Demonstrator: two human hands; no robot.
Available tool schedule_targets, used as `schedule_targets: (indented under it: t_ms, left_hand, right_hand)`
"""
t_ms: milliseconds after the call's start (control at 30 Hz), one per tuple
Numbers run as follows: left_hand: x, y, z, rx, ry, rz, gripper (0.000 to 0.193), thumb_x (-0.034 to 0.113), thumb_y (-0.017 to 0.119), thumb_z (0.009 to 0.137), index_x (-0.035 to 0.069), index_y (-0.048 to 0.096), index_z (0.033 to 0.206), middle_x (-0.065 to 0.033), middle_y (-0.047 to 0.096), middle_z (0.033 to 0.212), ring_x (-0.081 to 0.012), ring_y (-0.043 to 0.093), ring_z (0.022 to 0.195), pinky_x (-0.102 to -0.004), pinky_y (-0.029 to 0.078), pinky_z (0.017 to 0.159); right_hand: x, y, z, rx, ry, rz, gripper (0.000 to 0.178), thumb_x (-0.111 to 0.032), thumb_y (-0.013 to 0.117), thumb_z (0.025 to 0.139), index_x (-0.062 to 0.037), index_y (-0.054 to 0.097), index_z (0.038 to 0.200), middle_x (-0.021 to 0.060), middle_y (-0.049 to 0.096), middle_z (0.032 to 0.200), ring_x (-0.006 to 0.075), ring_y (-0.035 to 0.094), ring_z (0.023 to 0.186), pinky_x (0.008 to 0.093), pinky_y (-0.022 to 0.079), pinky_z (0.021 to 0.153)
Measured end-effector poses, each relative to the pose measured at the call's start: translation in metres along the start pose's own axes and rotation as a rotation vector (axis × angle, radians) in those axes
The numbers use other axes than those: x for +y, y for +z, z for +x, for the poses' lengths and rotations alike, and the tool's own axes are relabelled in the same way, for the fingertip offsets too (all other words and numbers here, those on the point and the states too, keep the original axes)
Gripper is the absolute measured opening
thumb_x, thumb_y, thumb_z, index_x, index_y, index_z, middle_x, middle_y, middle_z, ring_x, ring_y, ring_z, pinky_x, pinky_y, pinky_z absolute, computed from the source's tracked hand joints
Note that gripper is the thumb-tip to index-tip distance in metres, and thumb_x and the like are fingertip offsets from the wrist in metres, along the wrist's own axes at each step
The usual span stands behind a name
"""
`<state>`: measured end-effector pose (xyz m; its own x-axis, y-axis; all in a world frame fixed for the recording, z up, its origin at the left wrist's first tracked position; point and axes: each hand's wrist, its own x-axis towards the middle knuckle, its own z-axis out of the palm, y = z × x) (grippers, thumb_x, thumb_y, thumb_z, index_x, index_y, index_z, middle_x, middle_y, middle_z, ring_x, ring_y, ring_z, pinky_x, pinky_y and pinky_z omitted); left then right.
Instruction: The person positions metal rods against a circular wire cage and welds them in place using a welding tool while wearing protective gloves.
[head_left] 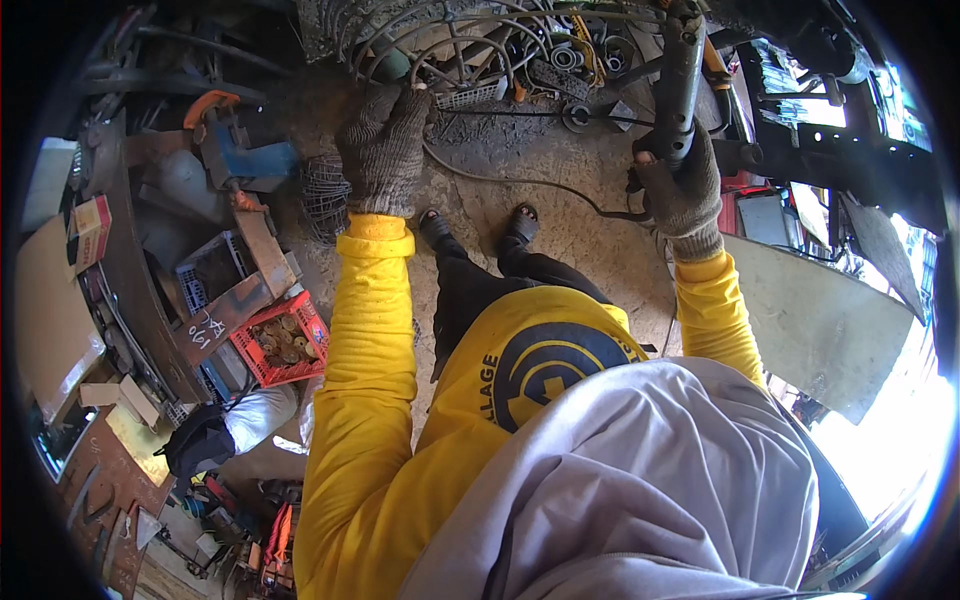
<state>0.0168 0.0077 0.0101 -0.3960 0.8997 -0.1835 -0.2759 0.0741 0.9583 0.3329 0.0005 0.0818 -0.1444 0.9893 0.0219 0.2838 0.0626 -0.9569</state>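
Note:
My left hand (383, 150), in a dark knitted work glove, is closed at the near edge of a bundle of curved metal rods (455, 45). A rounded greenish thing (391, 66) lies just beyond its fingers; what the hand grips is hidden. My right hand (688, 195), gloved alike, wraps round the near end of a thick grey metal tube (683, 75) that extends away from me. Beside its thumb, a small black part (634, 182) is partly hidden. A dark cable (540, 183) curves across the floor toward this hand.
A blue clamp-like tool (245, 150) and a red crate of round metal pieces (280, 340) stand at left. A wire coil (325, 195) lies beside my left arm. A flat grey sheet (810, 320) and dark steel frame (850, 180) are at right. A ring-shaped part (576, 117) lies ahead.

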Motion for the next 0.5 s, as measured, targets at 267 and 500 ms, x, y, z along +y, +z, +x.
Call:
schedule_targets:
  t_ms: [267, 500]
  left_hand:
    - [0.004, -0.003, 0.000, -0.003, 0.136, 0.423, 0.018, 0.021, 0.073, 0.090, 0.004, 0.076, 0.097, -0.0043, 0.075, 0.080, -0.0145, 0.070, 0.073, -0.0291, 0.052, 0.065]
    - [0.004, -0.002, -0.001, -0.003, 0.168, 0.454, 0.018, 0.022, 0.072, 0.091, 0.005, 0.076, 0.099, -0.0050, 0.075, 0.080, -0.0152, 0.069, 0.070, -0.0300, 0.051, 0.064]
  right_hand:
    - [0.002, -0.001, 0.001, -0.001, -0.010, -0.002, 0.053, 0.001, 0.064, 0.090, 0.0035, 0.043, 0.139, 0.0082, 0.066, 0.091, 0.0117, 0.063, 0.073, 0.0270, 0.055, 0.063]
    - [-0.001, -0.001, 0.001, -0.008, 0.004, -0.008, 0.055, 0.001, 0.064, 0.090, 0.0036, 0.042, 0.140, 0.0081, 0.066, 0.091, 0.0117, 0.063, 0.072, 0.0271, 0.055, 0.063]
